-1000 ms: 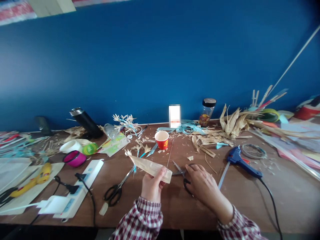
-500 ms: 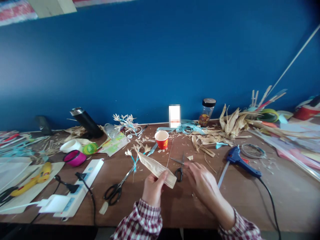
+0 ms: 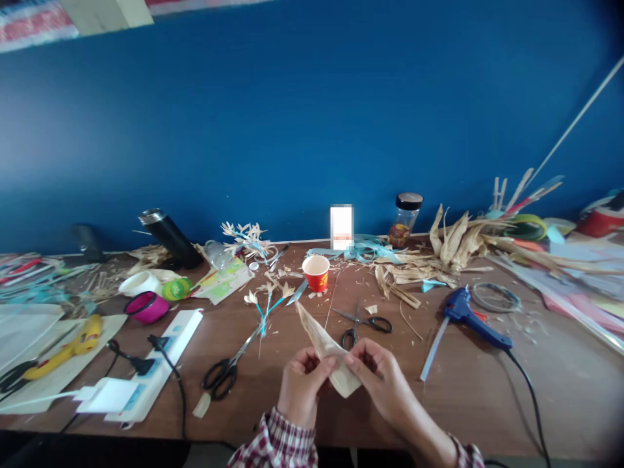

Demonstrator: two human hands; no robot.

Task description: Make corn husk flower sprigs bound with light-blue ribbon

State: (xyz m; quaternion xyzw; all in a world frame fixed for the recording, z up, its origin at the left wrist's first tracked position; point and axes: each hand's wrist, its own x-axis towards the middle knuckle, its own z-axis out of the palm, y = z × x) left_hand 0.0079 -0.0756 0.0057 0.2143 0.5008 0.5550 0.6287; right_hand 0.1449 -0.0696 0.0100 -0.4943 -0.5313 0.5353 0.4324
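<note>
A pale, pointed piece of corn husk [image 3: 319,337] is held between both hands, its tip aimed away from me. My left hand [image 3: 301,383] pinches its left edge with the thumb on top. My right hand [image 3: 383,377] grips the wide near end at the right, thumb over the husk. Just beyond the hands lie small black-handled scissors [image 3: 361,320] with the blades spread. A larger pair of scissors [image 3: 227,370] rests to the left, close to some husk flowers with blue stems [image 3: 264,312]. Behind the husk stands a red paper cup [image 3: 316,276].
A blue glue gun [image 3: 475,315] lies at right, its cord hanging over the near edge. At left are a power strip [image 3: 156,364], a yellow tool [image 3: 68,351] and a magenta band [image 3: 146,307]. A black flask [image 3: 170,237], lidded jar [image 3: 405,218] and dried husks [image 3: 455,240] line the blue wall.
My right hand has moved left from beside the small scissors and taken hold of the husk's near end. The husk has turned and shifted right and nearer; the small scissors are now uncovered.
</note>
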